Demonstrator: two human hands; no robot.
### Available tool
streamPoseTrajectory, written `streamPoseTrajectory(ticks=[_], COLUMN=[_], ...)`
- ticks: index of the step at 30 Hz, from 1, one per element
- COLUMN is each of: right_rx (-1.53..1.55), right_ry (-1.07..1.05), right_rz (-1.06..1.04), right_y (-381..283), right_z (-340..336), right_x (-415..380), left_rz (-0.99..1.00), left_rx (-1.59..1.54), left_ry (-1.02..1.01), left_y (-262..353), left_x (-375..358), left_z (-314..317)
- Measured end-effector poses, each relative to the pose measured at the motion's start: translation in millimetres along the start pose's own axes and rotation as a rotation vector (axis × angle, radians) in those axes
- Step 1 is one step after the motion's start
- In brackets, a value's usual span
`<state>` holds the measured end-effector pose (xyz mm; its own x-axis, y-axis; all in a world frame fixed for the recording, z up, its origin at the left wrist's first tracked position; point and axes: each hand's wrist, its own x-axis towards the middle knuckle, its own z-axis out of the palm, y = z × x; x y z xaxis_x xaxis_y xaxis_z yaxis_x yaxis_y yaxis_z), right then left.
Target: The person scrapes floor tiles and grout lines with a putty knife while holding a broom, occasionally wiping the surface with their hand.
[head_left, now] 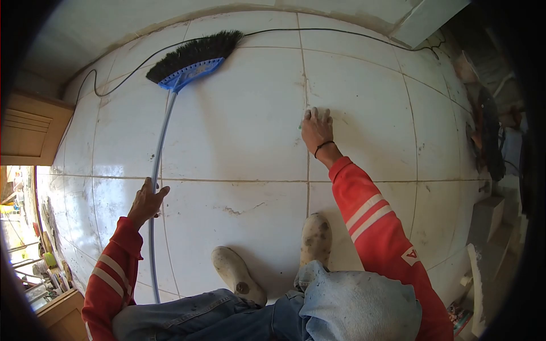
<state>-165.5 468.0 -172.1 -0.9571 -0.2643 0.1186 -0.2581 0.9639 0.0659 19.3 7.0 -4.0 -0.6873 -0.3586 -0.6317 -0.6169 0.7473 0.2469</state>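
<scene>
My left hand (147, 202) is closed around the grey handle of a broom (193, 71). The broom has a blue head and black bristles, which lie on the tiled floor (239, 131) at the upper left. Farther forward and to the right, my right hand (317, 129) reaches down to the floor beside a grout line. Its fingers are bent and drawn together, and the fingertips are partly hidden. A tiny greenish speck shows at the hand's left edge; I cannot make out what is in the fingers.
A black cable (341, 33) runs along the wall base, passing behind the bristles. At the left stands a wooden panelled door (28, 131) beside a bright opening. Debris and blocks (487, 219) line the right side. My light, stained boots (315, 241) stand on the tiles below.
</scene>
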Motion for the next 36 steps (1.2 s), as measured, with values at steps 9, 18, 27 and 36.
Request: streamPoseTrajectory(ticks=[9,18,27,36], right_rx=[-0.076,0.041,0.041,0.150], right_ry=[-0.034,0.048,-0.108,-0.002], right_rz=[0.064,0.047,-0.094,-0.034], right_y=[-19.4,7.2,-6.6,-4.1], right_z=[1.7,16.7,-16.3,-6.2], right_x=[-29.4,30.5,-98.0,-75.1], left_rz=[0.009,-0.012,-0.018,-0.013], left_rx=[0.020,0.015,0.018,0.030], left_ry=[0.021,0.023,-0.025,0.015], left_y=[-3.4,-2.4,-6.6,-9.1], left_x=[4.4,2.2,8.1,10.2], left_z=[2.9,3.7,0.7,5.3])
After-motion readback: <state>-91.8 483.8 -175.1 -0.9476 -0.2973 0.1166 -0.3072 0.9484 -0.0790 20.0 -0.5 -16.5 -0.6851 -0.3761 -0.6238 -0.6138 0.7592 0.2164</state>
